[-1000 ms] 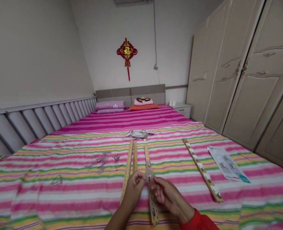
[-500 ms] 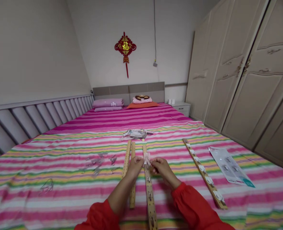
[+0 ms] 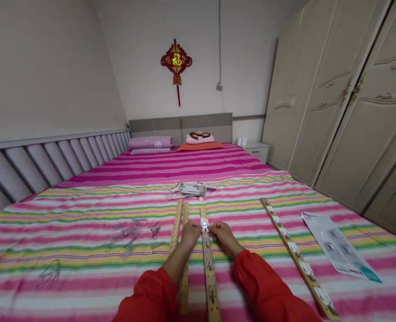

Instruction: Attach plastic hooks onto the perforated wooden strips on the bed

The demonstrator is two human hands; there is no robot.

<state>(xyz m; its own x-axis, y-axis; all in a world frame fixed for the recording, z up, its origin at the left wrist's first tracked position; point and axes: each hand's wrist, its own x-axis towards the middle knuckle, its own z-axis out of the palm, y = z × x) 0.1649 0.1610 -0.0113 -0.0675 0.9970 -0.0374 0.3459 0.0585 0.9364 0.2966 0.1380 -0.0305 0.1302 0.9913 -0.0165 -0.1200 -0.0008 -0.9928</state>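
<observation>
Three long perforated wooden strips lie lengthwise on the striped bed in front of me. My left hand (image 3: 190, 232) and my right hand (image 3: 220, 233) meet over the rightmost of them, the wooden strip (image 3: 210, 273), near its far end. Both hands pinch a small white adhesive hook (image 3: 204, 224) down against that strip. A few small hooks sit lower along the same strip. Red sleeves cover both of my forearms.
Another wooden strip with white hooks (image 3: 296, 255) lies to the right, beside a hook packaging sheet (image 3: 338, 247). Loose clear hooks (image 3: 134, 230) lie to the left, torn wrappers (image 3: 190, 188) beyond the strips. Wardrobes (image 3: 348, 103) line the right side, and pillows (image 3: 151, 144) lie at the headboard.
Both hands have carried the small hook away from me along the strip, from its middle to near its far end, and lowered it onto the wood. The camera has tilted slightly.
</observation>
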